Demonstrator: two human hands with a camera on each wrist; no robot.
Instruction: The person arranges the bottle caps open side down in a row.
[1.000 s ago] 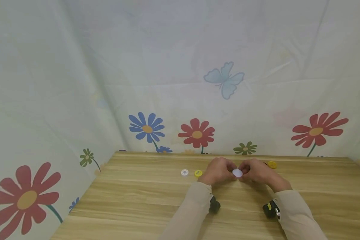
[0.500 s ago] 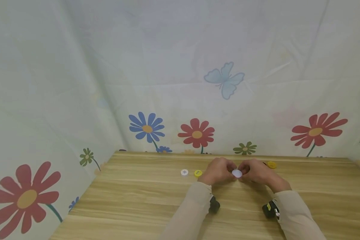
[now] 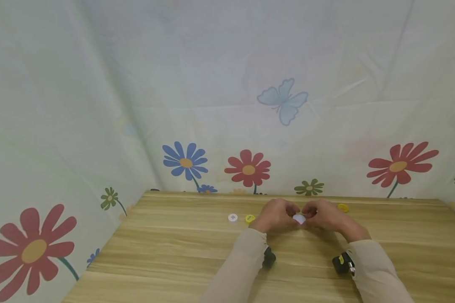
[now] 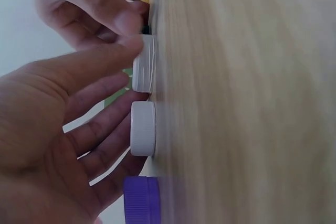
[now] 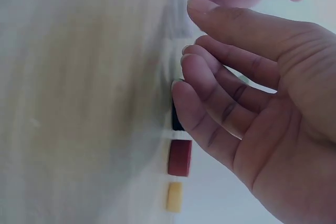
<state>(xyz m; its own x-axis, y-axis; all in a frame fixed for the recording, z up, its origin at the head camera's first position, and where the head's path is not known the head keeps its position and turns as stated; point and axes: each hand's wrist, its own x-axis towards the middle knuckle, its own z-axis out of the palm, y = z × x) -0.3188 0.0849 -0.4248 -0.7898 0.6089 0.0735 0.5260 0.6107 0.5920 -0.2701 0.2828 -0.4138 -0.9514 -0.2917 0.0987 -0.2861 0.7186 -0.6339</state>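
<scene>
In the head view, a white round bottle cap (image 3: 299, 219) lies between my two hands at the back of the table. My left hand (image 3: 277, 215) holds it from the left, my right hand (image 3: 323, 215) from the right. From the left wrist, the cap (image 4: 145, 64) looks ribbed and partly see-through, with my left thumb (image 4: 105, 59) at its upper edge. Beside it are a second white cap (image 4: 143, 128) and a purple cap (image 4: 142, 200). In the right wrist view, my right thumb (image 5: 231, 22) reaches the blurred cap (image 5: 179, 14); the other fingers curl loosely below.
To the left lie a white cap (image 3: 233, 217) and a yellow cap (image 3: 250, 219). Another yellow cap (image 3: 343, 208) is right of my right hand. The right wrist view shows a black cap (image 5: 177, 116) and a red cap (image 5: 180, 157). A flowered cloth (image 3: 212, 105) hangs behind the table (image 3: 174, 244).
Both hands stay around the white cap and barely shift. My right hand now hides the small dark thing that showed beside the yellow cap on the right.
</scene>
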